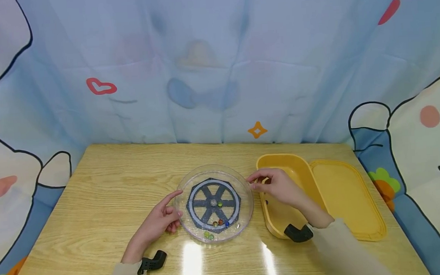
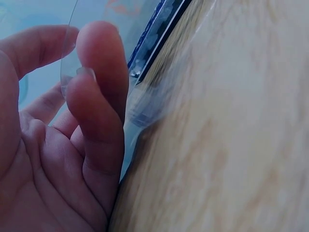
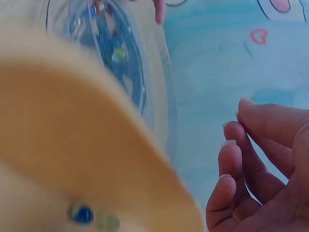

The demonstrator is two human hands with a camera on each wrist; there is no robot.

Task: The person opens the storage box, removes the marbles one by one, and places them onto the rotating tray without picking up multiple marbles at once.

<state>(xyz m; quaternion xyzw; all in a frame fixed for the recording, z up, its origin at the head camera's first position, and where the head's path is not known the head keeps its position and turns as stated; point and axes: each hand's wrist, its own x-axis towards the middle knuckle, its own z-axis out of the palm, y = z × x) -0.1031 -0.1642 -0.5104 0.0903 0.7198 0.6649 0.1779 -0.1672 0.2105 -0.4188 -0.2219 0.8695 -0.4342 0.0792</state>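
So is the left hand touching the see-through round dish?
Touching. In the left wrist view the fingers lie against the clear dish edge, and the head view shows the left hand at its rim.

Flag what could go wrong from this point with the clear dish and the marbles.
The left hand touches the clear dish only at its rim, so a push could slide or tip it. The marbles lie loose toward the near edge and might roll or spill if the dish tilts. The right hand hovers above the yellow box, pressed close beside the dish; a careless move may knock either.
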